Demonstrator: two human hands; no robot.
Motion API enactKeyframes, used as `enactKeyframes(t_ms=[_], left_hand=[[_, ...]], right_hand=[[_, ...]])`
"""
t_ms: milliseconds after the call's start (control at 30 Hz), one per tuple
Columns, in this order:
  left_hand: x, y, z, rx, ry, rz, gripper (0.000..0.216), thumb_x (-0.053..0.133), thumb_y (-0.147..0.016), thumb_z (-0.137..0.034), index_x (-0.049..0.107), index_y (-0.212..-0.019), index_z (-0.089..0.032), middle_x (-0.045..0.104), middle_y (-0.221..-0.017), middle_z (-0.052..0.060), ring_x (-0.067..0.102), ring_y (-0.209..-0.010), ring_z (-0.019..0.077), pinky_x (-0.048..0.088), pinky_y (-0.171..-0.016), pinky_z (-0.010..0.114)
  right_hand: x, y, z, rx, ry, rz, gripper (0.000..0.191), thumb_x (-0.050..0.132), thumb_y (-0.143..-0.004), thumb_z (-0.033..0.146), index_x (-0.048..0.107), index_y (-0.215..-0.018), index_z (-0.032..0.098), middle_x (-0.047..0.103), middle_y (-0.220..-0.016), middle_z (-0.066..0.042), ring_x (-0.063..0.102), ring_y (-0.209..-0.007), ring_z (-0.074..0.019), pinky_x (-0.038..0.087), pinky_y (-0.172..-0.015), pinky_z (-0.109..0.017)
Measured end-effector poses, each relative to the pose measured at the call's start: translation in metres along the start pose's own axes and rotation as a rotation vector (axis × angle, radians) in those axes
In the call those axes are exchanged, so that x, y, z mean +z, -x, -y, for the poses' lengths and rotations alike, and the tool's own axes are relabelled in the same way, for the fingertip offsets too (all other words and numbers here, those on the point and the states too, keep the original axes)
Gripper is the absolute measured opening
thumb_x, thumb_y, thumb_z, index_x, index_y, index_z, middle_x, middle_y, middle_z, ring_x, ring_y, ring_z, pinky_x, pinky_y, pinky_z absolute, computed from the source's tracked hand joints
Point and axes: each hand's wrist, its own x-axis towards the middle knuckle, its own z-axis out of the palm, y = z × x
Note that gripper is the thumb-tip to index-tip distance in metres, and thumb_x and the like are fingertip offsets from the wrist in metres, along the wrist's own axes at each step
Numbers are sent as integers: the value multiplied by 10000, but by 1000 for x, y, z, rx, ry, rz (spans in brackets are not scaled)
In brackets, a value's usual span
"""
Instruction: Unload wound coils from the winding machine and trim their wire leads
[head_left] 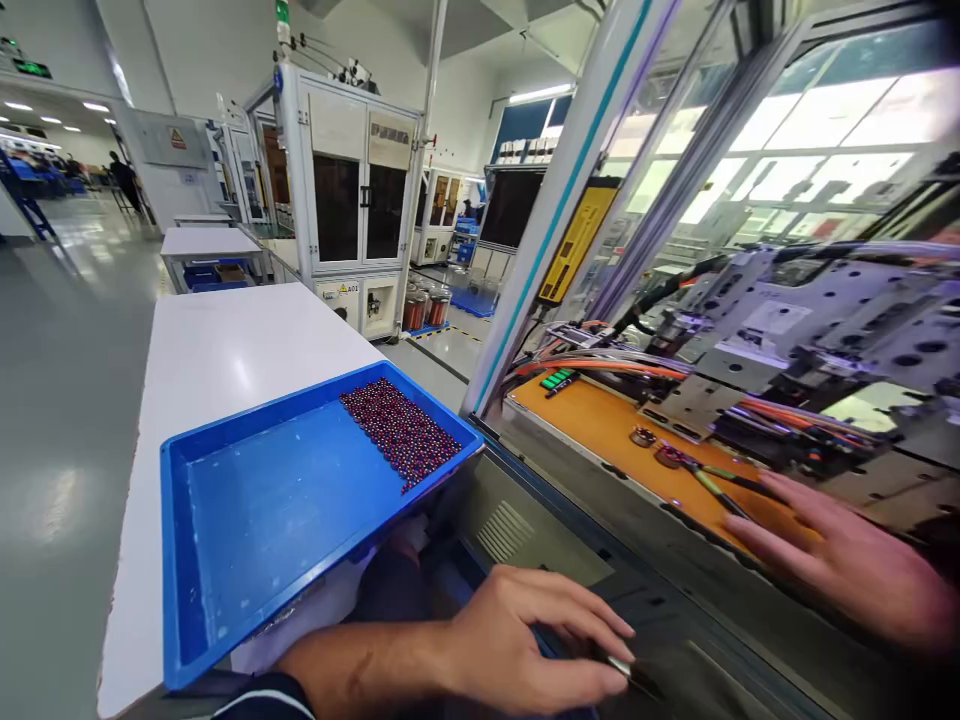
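My right hand point(847, 560) reaches in from the right, blurred, with thumb and fingers spread round the handles of a pair of pliers point(716, 485) with green and black grips. The jaws of the pliers are at a small dark reddish ring-shaped part point(670, 456) on the orange work surface point(592, 425). A second ring-shaped part point(643, 437) lies just to its left. My left hand point(536, 640) is low in the middle, thumb and fingertips closed on a small slim metallic piece point(621, 664); most of it is hidden or too dark to name.
A blue tray point(176, 560) on a white table point(225, 330) holds many small dark parts point(401, 430) packed at its right end. Machine heads point(780, 320) with orange and black cables hang over the orange surface. A slanting frame post point(555, 210) stands between tray and machine.
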Motion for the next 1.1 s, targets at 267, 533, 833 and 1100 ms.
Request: enactKeyframes(t_ms=[267, 533, 833, 1100], left_hand=[[-12, -7, -11, 7, -53, -117, 119, 736, -780, -187, 773, -868, -115, 773, -994, 153, 731, -804, 171, 596, -689, 248], [-11, -13, -10, -84, 10, -148, 170, 722, -807, -124, 762, -962, -180, 735, -1106, 122, 731, -911, 191, 629, -763, 306], [9, -23, -2, -13, -13, -54, 195, 725, -781, -58, 758, -940, -167, 753, -1083, 125, 736, -947, 198, 629, -768, 284], [19, -25, -1, -38, -8, 14, 254, 718, -785, -36, 751, -991, -182, 746, -1130, 114, 731, -985, 189, 625, -801, 278]], right_hand=[[6, -12, -35, -32, 351, 253, 456, 649, -884, 403, 695, -1141, 29, 650, -1214, -247, 634, -1143, -354, 515, -918, -413], [-33, 61, -30, -12, 428, 304, 541, 652, -894, 352, 574, -1320, 28, 564, -1308, -235, 561, -1181, -328, 433, -1058, -419], [-5, 227, 56, -130, -96, 149, 425, 493, -902, 186, 487, -1327, 178, 618, -1112, -130, 656, -1009, -216, 566, -847, -292], [12, 251, 106, 102, -706, 267, 608, 525, -912, 154, 363, -1491, 245, 679, -1106, -94, 701, -944, -175, 562, -944, -314]])
